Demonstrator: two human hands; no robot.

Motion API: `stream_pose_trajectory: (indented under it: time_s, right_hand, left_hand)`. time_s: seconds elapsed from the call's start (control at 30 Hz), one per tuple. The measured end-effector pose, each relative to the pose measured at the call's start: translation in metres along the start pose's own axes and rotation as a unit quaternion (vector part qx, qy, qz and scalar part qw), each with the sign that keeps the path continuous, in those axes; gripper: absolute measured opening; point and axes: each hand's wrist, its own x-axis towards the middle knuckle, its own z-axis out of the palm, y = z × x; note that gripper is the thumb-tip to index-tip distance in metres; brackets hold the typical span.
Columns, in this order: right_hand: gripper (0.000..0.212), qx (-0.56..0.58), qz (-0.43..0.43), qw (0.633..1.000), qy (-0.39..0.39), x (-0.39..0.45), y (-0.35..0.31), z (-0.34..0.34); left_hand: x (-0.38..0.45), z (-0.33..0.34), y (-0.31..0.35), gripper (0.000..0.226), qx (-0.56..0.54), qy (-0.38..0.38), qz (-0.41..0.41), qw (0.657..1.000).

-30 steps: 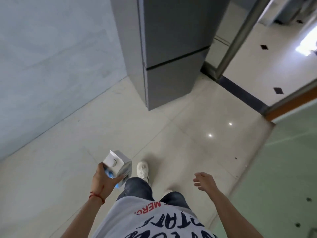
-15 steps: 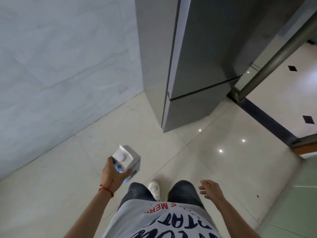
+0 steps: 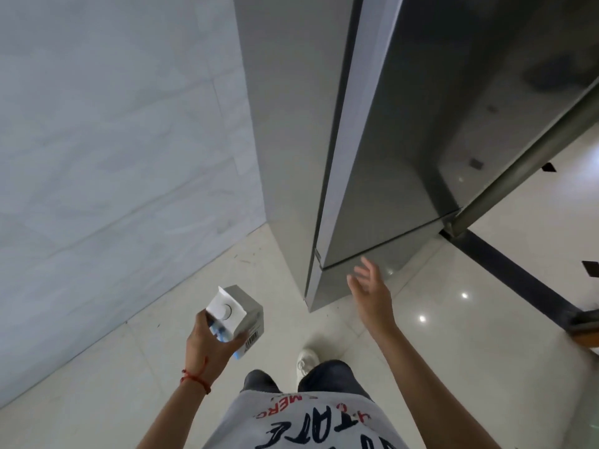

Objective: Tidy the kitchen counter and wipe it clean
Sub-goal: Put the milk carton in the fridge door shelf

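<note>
Gripping carton [image 3: 238,314], left hand's [image 3: 210,343] fingers hidden.

A person in a grey T-shirt [image 3: 301,422] printed with dark and red lettering, dark jeans [image 3: 327,379], a white sneaker [image 3: 306,359] and a red string bracelet [image 3: 194,380] on the left wrist.

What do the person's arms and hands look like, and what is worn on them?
Both forearms are bare, with no sleeves in view. The left hand has a thin red string bracelet around its wrist. The right hand shows no ring, watch or glove.
</note>
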Motion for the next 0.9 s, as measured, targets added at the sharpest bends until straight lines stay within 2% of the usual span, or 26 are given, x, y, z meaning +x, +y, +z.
stream_pose_trajectory:
  time_s: [0.07, 0.2, 0.33, 0.47, 0.53, 0.67, 0.9]
  right_hand:
    - [0.062, 0.012, -0.076, 0.994, 0.075, 0.023, -0.036, 0.009]
    - [0.077, -0.017, -0.185, 0.957, 0.221, 0.060, -0.079, 0.025]
    - [0.081, 0.004, -0.210, 0.930, 0.300, 0.084, -0.099, 0.044]
    - [0.081, 0.001, -0.205, 0.900, 0.384, 0.096, -0.112, 0.050]
    - [0.085, 0.005, -0.183, 0.905, 0.385, 0.102, -0.111, 0.045]
    - [0.100, -0.023, -0.148, 0.923, 0.354, 0.101, -0.108, 0.034]
    - [0.104, -0.054, -0.151, 0.922, 0.352, 0.097, -0.118, 0.029]
  left_hand:
    - [0.016, -0.001, 0.009, 0.063, 0.000, 0.001, 0.000, 1.000]
    - [0.048, -0.004, 0.022, 0.059, 0.015, -0.005, 0.008, 1.000]
    - [0.088, -0.008, 0.037, 0.061, 0.036, -0.039, 0.030, 0.998]
    - [0.140, -0.016, 0.055, 0.065, 0.074, -0.143, 0.084, 0.983]
    - [0.164, -0.020, 0.066, 0.070, 0.084, -0.190, 0.107, 0.972]
    - [0.201, -0.023, 0.087, 0.065, 0.119, -0.244, 0.173, 0.947]
    - [0.216, -0.015, 0.100, 0.074, 0.129, -0.277, 0.179, 0.935]
